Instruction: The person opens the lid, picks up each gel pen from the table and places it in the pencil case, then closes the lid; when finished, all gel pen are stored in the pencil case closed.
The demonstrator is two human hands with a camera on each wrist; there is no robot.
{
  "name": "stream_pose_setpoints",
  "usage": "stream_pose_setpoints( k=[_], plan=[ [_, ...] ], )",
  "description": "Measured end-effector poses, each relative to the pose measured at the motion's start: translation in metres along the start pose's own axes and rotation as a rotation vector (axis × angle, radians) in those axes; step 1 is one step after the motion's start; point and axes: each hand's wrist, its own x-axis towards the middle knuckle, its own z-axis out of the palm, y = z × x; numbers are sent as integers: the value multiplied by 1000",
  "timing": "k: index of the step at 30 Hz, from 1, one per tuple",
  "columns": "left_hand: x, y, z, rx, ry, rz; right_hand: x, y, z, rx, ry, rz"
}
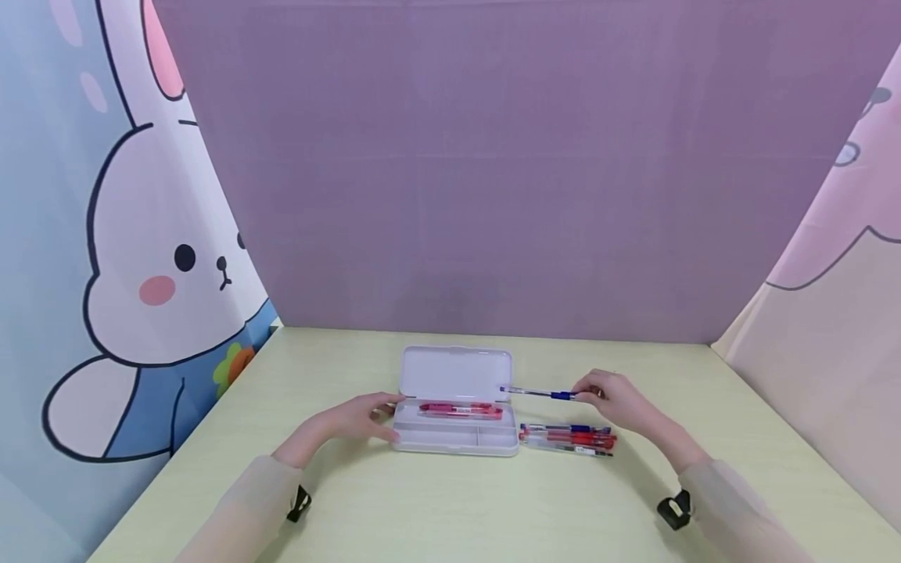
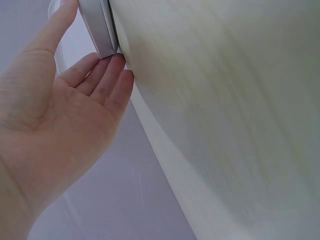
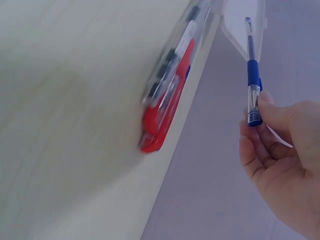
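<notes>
A white pencil case [image 1: 459, 450] lies with its lid [image 1: 457, 371] raised, and pink-red pens [image 1: 461, 410] rest in its back compartment. At its left end, my left hand [image 1: 355, 418] holds the case between thumb and fingers; the left wrist view shows the fingertips [image 2: 117, 62] at its corner. My right hand [image 1: 615, 395] pinches a clear pen with a blue grip [image 3: 253, 75] by one end, above the table. This pen points left, its tip overlapping the lid's right edge in the head view. The front compartments of the case hold nothing visible.
Right of the case lies a small group of pens [image 1: 566, 439], with blue, red and black parts, close to its edge. The pale table [image 1: 450, 508] ends at a purple backdrop [image 1: 493, 195]. Printed cloths hang at both sides.
</notes>
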Motion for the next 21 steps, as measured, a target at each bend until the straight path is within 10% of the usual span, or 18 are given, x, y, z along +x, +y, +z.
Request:
stream_pose_setpoints(
  k=[21],
  plan=[
    [1,1,-1,3,-10,-2,35,-35,31,107,-36,-68]
  ],
)
